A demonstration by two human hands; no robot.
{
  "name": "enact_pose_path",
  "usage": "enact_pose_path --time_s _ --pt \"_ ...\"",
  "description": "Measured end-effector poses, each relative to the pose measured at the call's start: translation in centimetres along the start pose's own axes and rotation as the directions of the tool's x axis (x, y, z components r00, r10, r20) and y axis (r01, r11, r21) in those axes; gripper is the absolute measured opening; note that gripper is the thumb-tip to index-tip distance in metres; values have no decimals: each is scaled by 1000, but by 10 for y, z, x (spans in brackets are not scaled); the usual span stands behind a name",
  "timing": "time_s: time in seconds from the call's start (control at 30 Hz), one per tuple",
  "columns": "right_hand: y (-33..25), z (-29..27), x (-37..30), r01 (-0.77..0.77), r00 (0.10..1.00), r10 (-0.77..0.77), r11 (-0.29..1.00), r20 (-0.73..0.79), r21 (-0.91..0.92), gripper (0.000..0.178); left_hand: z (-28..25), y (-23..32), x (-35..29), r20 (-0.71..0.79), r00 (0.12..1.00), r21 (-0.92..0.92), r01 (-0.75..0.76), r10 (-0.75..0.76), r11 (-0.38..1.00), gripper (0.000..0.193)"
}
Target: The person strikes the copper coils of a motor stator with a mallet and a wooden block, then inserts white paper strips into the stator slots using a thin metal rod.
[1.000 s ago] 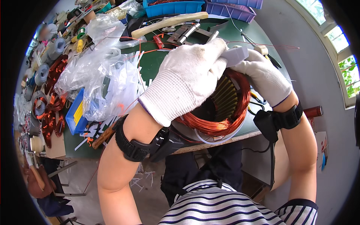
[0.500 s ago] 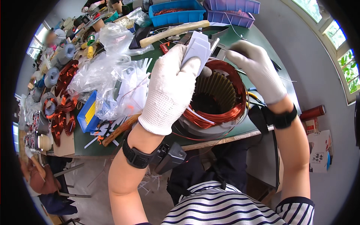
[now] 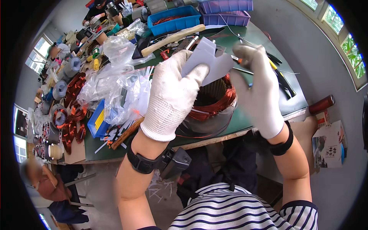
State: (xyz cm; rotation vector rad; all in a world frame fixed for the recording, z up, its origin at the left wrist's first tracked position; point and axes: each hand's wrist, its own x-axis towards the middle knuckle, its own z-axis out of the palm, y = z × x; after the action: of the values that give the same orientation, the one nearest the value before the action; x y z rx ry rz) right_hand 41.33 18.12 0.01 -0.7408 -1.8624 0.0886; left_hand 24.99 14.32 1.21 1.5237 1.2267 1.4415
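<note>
My left hand [image 3: 168, 94], in a white knit glove, pinches a few pale, stiff, notched sheets [image 3: 207, 61] between thumb and fingers, held up over the stator. Below them on the bench stands the round motor stator [image 3: 209, 124], ringed by copper windings [image 3: 214, 109]; the sheets and gloves cover part of its top. My right hand [image 3: 262, 96], gloved too, hovers just right of the sheets, apart from them. Its thumb and fingers look spread with a gap between, though motion blurs them.
Plastic bags [image 3: 126, 92], a blue tray [image 3: 97, 119] and a wooden stick [image 3: 128, 134] lie to the left. Behind are a wooden mallet handle [image 3: 172, 40], a blue bin [image 3: 174, 21] and purple bins [image 3: 226, 17]. Cutters [image 3: 283, 78] lie at right. Other people sit at far left.
My right hand has come down and nearer to me, right beside the sheets. The sheets in my left hand are now tilted and fanned wider to the right. The view has shifted slightly.
</note>
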Motion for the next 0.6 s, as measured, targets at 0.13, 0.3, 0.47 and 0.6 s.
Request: enact_pose_path --time_s 0.13,0.3,0.47,0.6 --pt "3 -9 -1 494 869 -474 811 144 -312 31 7 7 -5 144 988 -299 102 -61 949 29" --pt "-12 -35 -8 -341 939 343 912 34 225 10 -15 24 -8 -290 950 297 -23 113 955 29" --pt "-40 -14 -65 -448 892 335 755 305 480 12 -30 36 -33 -197 480 751 -487 855 446 25" --pt "-41 -7 -106 -655 755 581 681 304 326 9 -45 29 -64 -202 468 877 -305 860 372 22"
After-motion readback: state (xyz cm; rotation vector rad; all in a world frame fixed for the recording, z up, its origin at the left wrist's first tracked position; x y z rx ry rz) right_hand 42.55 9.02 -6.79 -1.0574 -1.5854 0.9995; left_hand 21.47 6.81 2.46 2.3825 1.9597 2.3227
